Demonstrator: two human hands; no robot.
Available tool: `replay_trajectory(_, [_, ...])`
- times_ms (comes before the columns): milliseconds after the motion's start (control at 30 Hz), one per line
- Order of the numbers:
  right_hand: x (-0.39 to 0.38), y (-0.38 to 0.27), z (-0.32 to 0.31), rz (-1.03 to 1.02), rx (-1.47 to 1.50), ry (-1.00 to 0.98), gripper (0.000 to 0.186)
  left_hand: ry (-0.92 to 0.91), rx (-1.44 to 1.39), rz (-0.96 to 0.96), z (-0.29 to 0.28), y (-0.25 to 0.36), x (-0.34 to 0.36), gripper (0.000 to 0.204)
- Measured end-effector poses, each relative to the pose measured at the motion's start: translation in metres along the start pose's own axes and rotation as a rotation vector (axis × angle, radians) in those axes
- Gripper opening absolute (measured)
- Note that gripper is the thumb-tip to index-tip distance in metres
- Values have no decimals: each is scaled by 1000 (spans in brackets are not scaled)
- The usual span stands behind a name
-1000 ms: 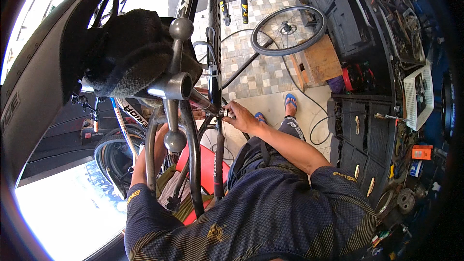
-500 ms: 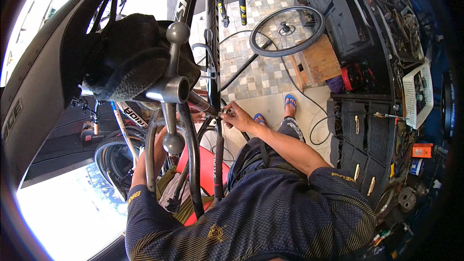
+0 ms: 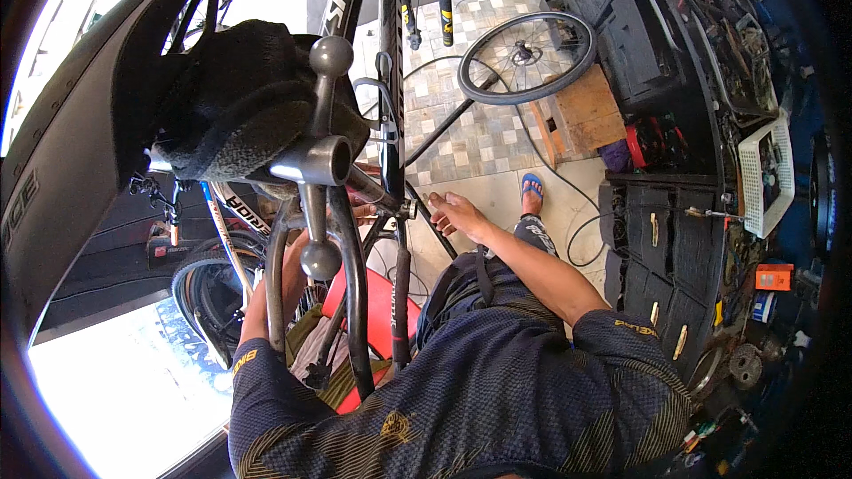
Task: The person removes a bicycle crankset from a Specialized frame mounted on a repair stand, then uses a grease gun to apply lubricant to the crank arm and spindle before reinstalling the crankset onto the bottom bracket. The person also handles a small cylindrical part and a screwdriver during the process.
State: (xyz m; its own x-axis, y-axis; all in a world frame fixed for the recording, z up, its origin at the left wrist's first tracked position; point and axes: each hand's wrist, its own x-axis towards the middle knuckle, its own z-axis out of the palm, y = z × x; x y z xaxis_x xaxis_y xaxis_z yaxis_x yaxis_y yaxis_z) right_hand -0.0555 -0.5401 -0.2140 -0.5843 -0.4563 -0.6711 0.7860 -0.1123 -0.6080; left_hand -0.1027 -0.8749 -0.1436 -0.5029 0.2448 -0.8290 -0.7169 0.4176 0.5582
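A dark bicycle frame (image 3: 388, 106) hangs in front of me in a repair stand clamp (image 3: 324, 162) with a ball-ended handle. At the frame's lower joint a metal cylindrical fitting (image 3: 407, 208) sticks out to the right. Just right of this fitting, apart from it, my right hand (image 3: 455, 216) has its fingers spread and holds nothing. My left hand (image 3: 365, 211) is on the other side of the joint; only bits of its fingers show, and the frame tubes and clamp hide the rest. Black cloth (image 3: 240, 93) is bunched by the clamp.
A loose wheel (image 3: 589, 51) leans on a wooden box (image 3: 586, 115) ahead right. Black drawers (image 3: 666, 257) line my right, with a white basket (image 3: 745, 177) of parts. A red seat (image 3: 380, 302) is beneath the frame, and another bicycle (image 3: 229, 244) stands at left.
My right hand has come off the fitting and moved a little to the right, its fingers opening. My left hand stays behind the joint.
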Motion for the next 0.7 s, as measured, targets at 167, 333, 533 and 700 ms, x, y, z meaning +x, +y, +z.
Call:
replay_trajectory(167, [-9,-3,-13,-20,33,20,61,1,-38,17,2,-5,-7,16])
replay_trajectory(333, [-9,1,-24,-27,-16,55,53,-2,-67,57,-1,-16,-6,13])
replay_trajectory(533, [-11,17,-42,-25,35,147,46,-83,-127,220,-4,-20,15,10])
replay_trajectory(700, [-13,24,-43,-178,-73,168,70,124,-240,141,0,-21,25,14])
